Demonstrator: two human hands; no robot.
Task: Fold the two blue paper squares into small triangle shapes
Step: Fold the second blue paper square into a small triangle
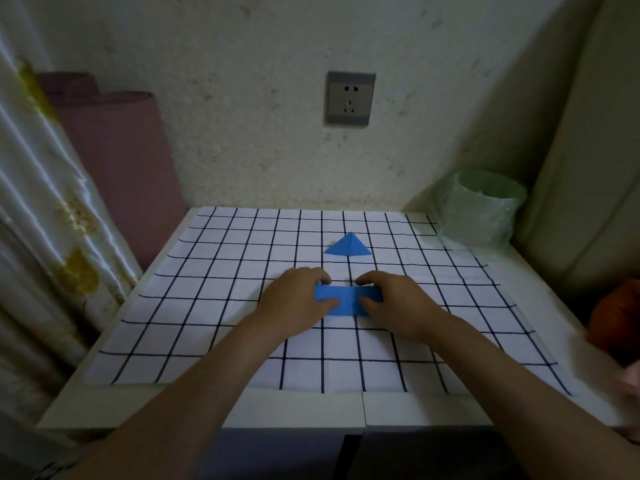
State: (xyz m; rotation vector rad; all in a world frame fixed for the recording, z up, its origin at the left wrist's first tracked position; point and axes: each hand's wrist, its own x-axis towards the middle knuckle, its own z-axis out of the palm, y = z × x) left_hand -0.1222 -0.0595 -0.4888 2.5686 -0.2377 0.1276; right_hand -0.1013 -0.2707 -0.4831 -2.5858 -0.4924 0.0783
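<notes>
A small folded blue triangle (348, 245) lies flat on the checked cloth (207, 306), toward the far middle. Nearer to me, a second blue paper (346, 299), folded into a wide shape with a point toward me, lies between my hands. My left hand (294, 299) pinches its left end, thumb on top and fingers curled over the far edge. My right hand (398, 303) pinches its right end the same way. Both ends of the paper are hidden under my fingers.
A green bin (481, 209) with a plastic liner stands at the table's far right corner. A wall socket (349, 98) is on the wall behind. A pink roll (121, 161) and a curtain (45, 188) are on the left. An orange object (616, 317) sits at the right edge.
</notes>
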